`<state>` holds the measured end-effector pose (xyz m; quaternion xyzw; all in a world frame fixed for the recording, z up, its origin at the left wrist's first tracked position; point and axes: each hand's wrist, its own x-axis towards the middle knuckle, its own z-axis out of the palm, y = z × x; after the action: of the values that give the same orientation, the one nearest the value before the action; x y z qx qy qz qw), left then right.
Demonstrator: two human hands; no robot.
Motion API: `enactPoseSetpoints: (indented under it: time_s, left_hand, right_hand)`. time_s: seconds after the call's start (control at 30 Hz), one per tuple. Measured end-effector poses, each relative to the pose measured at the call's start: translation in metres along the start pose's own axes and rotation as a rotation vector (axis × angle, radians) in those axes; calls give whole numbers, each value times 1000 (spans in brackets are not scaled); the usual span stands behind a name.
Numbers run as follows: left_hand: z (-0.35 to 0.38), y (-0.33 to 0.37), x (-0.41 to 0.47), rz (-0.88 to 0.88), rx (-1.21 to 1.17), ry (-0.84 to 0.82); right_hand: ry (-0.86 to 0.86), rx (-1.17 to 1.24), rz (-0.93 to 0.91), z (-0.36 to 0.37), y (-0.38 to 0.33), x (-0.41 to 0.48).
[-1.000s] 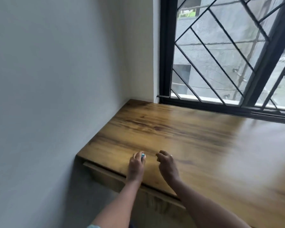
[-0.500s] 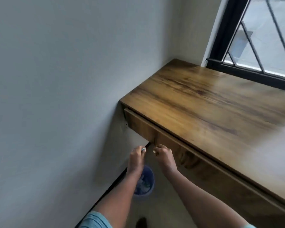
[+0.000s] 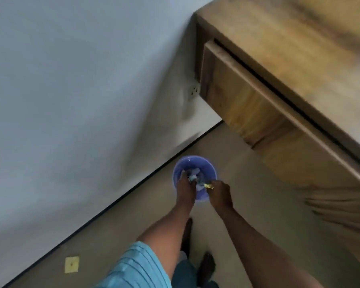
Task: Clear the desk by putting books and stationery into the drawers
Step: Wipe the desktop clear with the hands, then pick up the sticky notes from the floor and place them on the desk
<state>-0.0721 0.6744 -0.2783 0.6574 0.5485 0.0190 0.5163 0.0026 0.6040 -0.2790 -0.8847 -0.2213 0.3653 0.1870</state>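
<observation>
A plain domestic room is indicated: a wooden desk (image 3: 299, 48) with a drawer (image 3: 237, 96) is fixed against a painted wall (image 3: 71, 80), and a small blue waste bin (image 3: 208, 165) is set on the floor (image 3: 258, 204).

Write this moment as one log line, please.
left hand: over blue bin, small scrap in grip | right hand: beside, yellowish scrap in grip | desk drawer: shut

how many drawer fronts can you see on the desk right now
2. One drawer front sits at the desk's end nearest the wall; a second drawer front adjoins it further right. Blur and the frame edge may hide more.
</observation>
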Motion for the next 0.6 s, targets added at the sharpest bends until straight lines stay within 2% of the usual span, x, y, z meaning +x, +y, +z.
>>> enactPoseSetpoints:
  time_s: [0.07, 0.27, 0.37, 0.47, 0.6]
  left_hand:
    - [7, -9, 17, -37, 39, -13]
    - [23, -46, 31, -68, -47, 31]
    - [29, -57, 19, -105, -51, 18]
    - [27, -62, -3, -120, -87, 38]
    - [14, -69, -45, -135, -115, 94]
  right_hand:
    - [-10, 14, 32, 13, 6, 18]
    - [14, 4, 51, 33, 21, 37]
    - [41, 30, 98, 38, 29, 26]
    - [0, -4, 98, 42, 33, 8]
    - [-69, -83, 20, 50, 30, -26]
